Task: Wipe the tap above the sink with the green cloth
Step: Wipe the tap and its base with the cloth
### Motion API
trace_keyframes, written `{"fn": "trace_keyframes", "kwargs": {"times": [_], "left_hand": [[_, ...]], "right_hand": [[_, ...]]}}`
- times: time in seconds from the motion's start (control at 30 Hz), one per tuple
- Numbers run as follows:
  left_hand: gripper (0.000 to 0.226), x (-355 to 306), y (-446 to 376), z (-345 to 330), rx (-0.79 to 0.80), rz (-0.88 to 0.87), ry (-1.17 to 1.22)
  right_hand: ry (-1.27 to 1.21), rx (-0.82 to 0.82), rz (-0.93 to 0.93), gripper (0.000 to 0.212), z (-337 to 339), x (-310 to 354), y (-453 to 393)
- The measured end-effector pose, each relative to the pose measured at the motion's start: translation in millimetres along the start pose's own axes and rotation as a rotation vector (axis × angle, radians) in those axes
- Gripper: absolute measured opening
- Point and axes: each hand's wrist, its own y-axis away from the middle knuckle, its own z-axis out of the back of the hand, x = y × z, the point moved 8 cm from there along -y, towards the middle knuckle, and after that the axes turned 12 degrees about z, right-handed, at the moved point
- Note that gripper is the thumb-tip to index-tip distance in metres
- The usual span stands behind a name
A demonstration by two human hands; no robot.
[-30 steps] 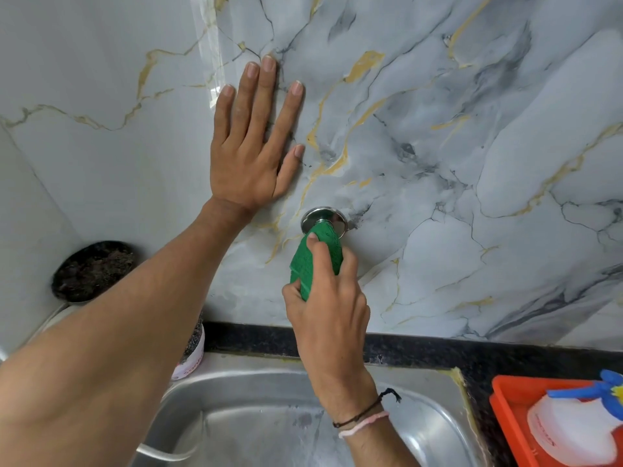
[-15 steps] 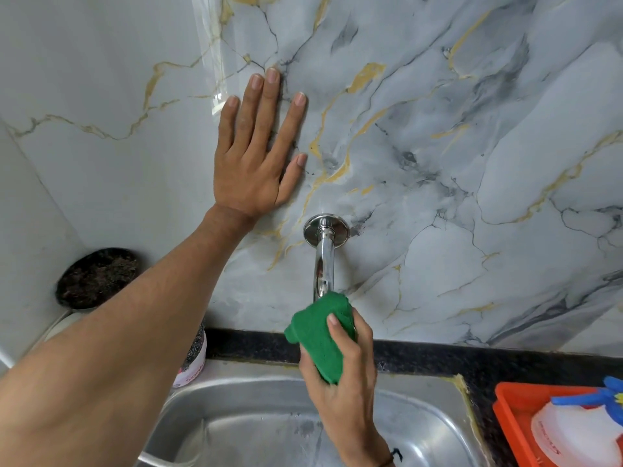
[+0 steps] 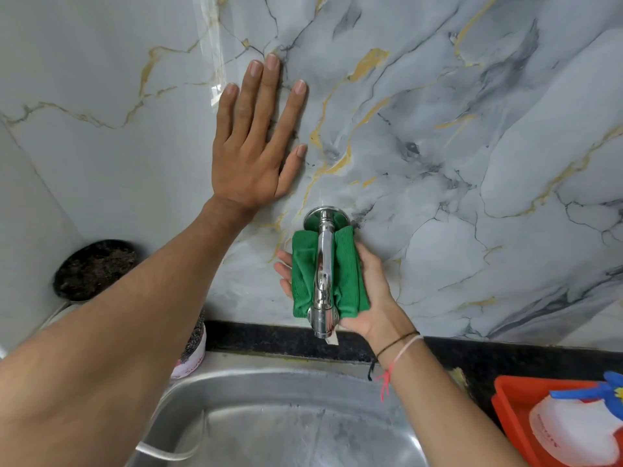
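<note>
A chrome tap [image 3: 323, 264] sticks out of the marble wall above the steel sink [image 3: 286, 426]. My right hand [image 3: 374, 291] is palm up under the tap and cups the folded green cloth [image 3: 347, 274] against the tap's underside, so the cloth shows on both sides of the spout. My left hand [image 3: 256, 143] lies flat on the wall, fingers spread, up and to the left of the tap's wall flange. It holds nothing.
A dark round pan [image 3: 94, 269] leans in the left corner, and a white container [image 3: 194, 352] stands by the sink's back left edge. An orange tray [image 3: 512, 409] at the lower right holds a white spray bottle [image 3: 573, 433] with a blue trigger. A black counter strip [image 3: 269, 338] runs behind the sink.
My right hand slid the cloth from the flange down to the spout tip, then turned palm up and brought the cloth under the tap. The left hand stayed on the wall.
</note>
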Motion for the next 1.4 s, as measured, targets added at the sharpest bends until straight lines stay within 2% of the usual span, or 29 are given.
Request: {"fn": "trace_keyframes", "kwargs": {"times": [0.27,0.53,0.67,0.77,0.9,1.0,1.07,1.13,1.23,1.4], "left_hand": [[0.067,0,1,-5,-0.007,0.002,0.000],[0.066,0,0,-2,-0.011,0.003,-0.004],[0.066,0,-1,-1,-0.004,0.007,-0.008],[0.067,-2,0,-1,-0.014,-0.003,-0.002],[0.068,1,1,-3,-0.016,0.000,-0.005],[0.069,1,2,-5,-0.017,0.000,-0.012],[0.070,1,2,-5,-0.010,0.004,-0.016],[0.070,2,2,-4,-0.008,0.004,-0.022],[0.070,4,2,-3,-0.016,0.014,-0.011],[0.069,3,3,-4,-0.013,-0.005,0.008]], "right_hand": [[0.039,0.041,0.028,0.067,17,-15,1],[0.423,0.065,0.134,0.073,42,-29,24],[0.515,0.076,0.185,0.067,51,-29,30],[0.695,0.078,0.265,0.060,47,-18,42],[1.145,-0.060,0.492,0.036,38,10,81],[1.288,-0.278,0.774,0.030,28,24,121],[1.362,-0.451,0.946,0.039,14,26,135],[1.554,-0.559,1.069,0.056,-11,22,130],[1.887,-0.619,1.133,0.068,-36,1,107],[2.017,-0.661,1.198,0.072,-17,-15,104]]}}
